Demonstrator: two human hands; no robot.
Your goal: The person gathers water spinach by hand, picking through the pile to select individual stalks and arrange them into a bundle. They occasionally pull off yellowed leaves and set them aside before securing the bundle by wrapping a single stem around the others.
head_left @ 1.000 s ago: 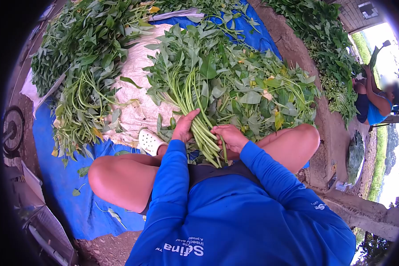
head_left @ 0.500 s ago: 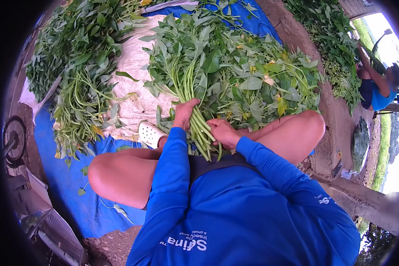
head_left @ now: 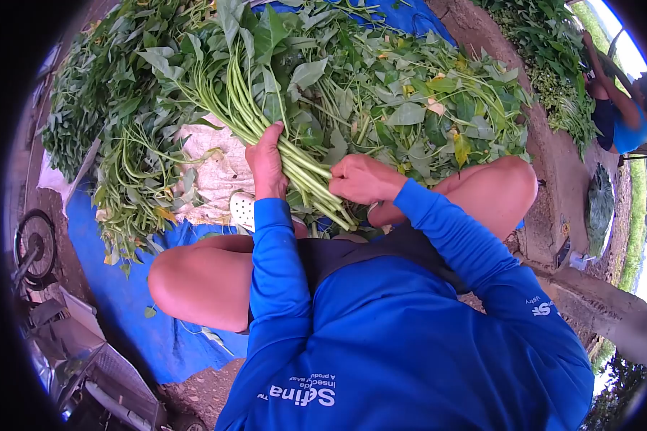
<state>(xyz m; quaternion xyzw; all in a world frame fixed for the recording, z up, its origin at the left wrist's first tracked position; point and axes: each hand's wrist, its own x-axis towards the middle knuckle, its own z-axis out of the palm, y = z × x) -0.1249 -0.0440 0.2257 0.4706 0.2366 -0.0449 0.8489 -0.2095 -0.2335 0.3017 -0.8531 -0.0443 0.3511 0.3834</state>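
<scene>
Above the crossed legs, the bundle of green stems [head_left: 305, 171] lies slanted between both hands, with its leaves fanning up and to the left and its cut ends pointing down toward the lap. The left hand [head_left: 266, 164] has its grip wrapped tight round the middle of the stems. The right hand [head_left: 359, 179] has its grip closed on the lower ends, just beside the left. To do this well, I judge the left should hold firm while the right evens the cut ends without crushing the stalks. Loose greens [head_left: 438, 108] lie heaped just beyond, with a white sack [head_left: 208, 169] and a blue tarp [head_left: 115, 302] to the left.
</scene>
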